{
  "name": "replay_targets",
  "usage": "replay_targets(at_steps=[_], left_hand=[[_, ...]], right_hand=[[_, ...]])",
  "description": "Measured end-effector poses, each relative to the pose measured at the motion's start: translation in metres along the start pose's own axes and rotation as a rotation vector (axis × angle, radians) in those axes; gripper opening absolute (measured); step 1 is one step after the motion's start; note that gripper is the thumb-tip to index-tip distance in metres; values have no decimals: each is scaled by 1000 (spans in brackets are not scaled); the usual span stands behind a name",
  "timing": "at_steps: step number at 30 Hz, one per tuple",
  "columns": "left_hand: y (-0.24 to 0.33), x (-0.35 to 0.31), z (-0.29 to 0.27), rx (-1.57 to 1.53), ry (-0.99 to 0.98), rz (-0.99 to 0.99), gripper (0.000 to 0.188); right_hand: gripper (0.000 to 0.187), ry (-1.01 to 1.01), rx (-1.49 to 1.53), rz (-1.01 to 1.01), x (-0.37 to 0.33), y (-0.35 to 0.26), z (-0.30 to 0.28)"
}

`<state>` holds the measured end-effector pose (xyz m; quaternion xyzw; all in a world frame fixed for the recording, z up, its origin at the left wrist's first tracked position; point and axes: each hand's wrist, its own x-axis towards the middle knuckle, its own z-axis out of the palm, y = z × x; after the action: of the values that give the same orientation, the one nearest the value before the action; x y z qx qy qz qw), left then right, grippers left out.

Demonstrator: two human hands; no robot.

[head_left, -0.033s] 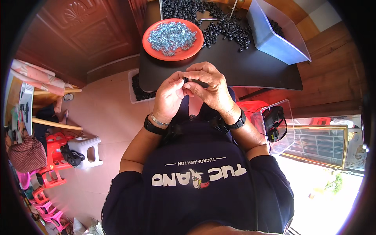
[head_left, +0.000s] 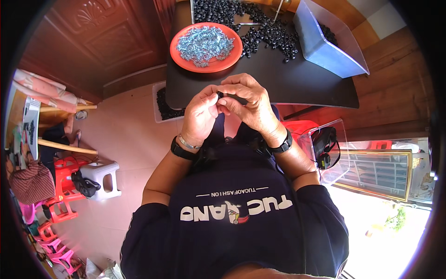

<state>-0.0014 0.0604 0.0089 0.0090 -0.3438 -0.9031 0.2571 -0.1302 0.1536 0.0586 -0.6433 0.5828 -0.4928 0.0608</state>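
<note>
My left hand (head_left: 198, 114) and my right hand (head_left: 252, 103) meet at the near edge of the dark table, fingertips pinched together. Between the fingertips sits a small black ring-shaped piece (head_left: 220, 95), touched by both hands and partly covered. Something dark shows under my right fingers, too shaded to name. Just beyond my hands stands a red-orange plate (head_left: 207, 70) heaped with small shiny silvery-blue metal parts (head_left: 204, 44). Behind and to its right lie many loose black ring-shaped pieces (head_left: 272, 39), like the one I hold.
A translucent bluish bin (head_left: 332, 58) with black pieces stands at the table's (head_left: 302, 86) right end. Below the left edge, a clear tub (head_left: 158, 109) holds more. Stools (head_left: 109, 179) stand at left, near another person's leg (head_left: 68, 125). A clear box (head_left: 341, 162) sits at right.
</note>
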Motion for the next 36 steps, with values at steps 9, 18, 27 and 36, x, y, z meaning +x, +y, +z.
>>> replay_targets(at_steps=[9, 18, 27, 36], left_hand=[[37, 28, -38, 34, 58, 206, 26], [39, 36, -60, 22, 155, 201, 18], [41, 35, -57, 27, 163, 200, 17], [39, 33, -57, 33, 166, 201, 20]], right_hand=[[16, -176, -269, 194, 67, 55, -15], [17, -432, -603, 170, 119, 107, 1], [18, -412, -611, 165, 140, 119, -6], [26, -356, -712, 159, 147, 115, -10]])
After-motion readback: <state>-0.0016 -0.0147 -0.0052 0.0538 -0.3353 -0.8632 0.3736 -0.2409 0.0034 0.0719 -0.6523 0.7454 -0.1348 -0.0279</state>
